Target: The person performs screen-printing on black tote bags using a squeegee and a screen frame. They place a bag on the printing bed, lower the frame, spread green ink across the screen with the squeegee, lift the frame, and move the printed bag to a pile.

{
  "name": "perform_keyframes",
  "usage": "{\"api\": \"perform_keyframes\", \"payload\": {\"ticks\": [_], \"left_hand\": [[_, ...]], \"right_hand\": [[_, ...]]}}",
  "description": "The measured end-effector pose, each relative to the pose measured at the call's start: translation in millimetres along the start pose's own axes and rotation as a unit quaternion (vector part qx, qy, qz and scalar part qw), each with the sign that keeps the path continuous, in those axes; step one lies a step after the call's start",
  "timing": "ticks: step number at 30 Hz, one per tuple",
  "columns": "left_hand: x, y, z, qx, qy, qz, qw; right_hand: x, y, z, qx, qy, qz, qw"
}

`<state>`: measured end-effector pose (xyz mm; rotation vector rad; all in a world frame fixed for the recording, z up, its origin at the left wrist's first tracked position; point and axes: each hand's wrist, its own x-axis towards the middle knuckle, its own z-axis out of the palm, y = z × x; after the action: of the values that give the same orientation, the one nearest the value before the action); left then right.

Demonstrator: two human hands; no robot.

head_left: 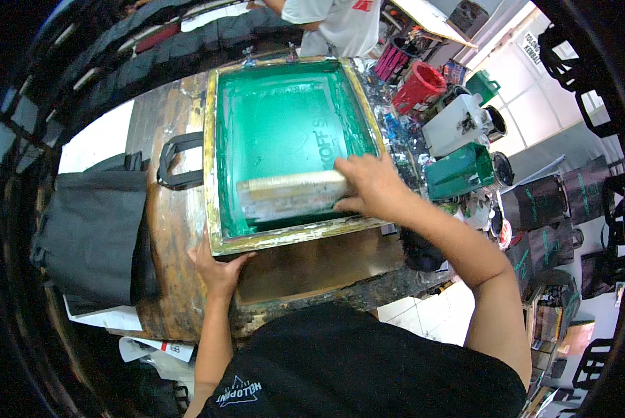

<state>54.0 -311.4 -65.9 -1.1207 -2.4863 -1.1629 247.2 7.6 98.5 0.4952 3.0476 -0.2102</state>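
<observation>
A screen-printing frame [284, 239] with yellowed, paint-stained wooden sides lies on the worktable. Green ink coats its mesh [274, 132], and some dark lettering shows through near the right side. My right hand [372, 184] grips the right end of a wide wooden squeegee [291, 196], which lies across the near part of the mesh, slightly blurred. At the frame's near left corner, my left hand [218, 270] holds the edge, thumb along the front side and fingers partly hidden. A black bag handle [180, 161] sticks out from beneath the frame's left side.
Black fabric bags [93, 230] are stacked at the left. Clamps [250, 56] stand along the frame's far edge. To the right are a red bucket [419, 87], a white jug [455, 125] and a green container [459, 172]. Another person [337, 28] stands beyond the table.
</observation>
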Motion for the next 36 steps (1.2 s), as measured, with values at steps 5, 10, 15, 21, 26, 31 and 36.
{"api": "perform_keyframes", "payload": {"ticks": [5,10,15,21,26,31,36], "left_hand": [[-4,2,-1,0.002,-0.014,-0.046,0.999],[-3,2,-2,-0.003,-0.012,-0.036,0.999],[-7,-1,-4,0.004,-0.03,-0.04,0.999],[-8,-7,-5,-0.006,-0.071,-0.061,0.996],[-5,0,-12,0.002,-0.097,-0.066,0.993],[-4,0,-12,0.002,-0.084,-0.032,0.996],[0,4,-14,0.001,-0.107,-0.063,0.992]], "right_hand": [[-24,-6,29,-0.066,0.125,-0.04,0.989],[17,23,33,-0.102,0.13,-0.034,0.986],[85,75,36,-0.119,0.175,-0.057,0.976],[170,128,28,-0.123,0.21,-0.101,0.965],[226,158,29,-0.13,0.229,-0.127,0.956],[273,175,31,-0.131,0.237,-0.17,0.948],[308,174,31,-0.112,0.201,-0.164,0.959]]}}
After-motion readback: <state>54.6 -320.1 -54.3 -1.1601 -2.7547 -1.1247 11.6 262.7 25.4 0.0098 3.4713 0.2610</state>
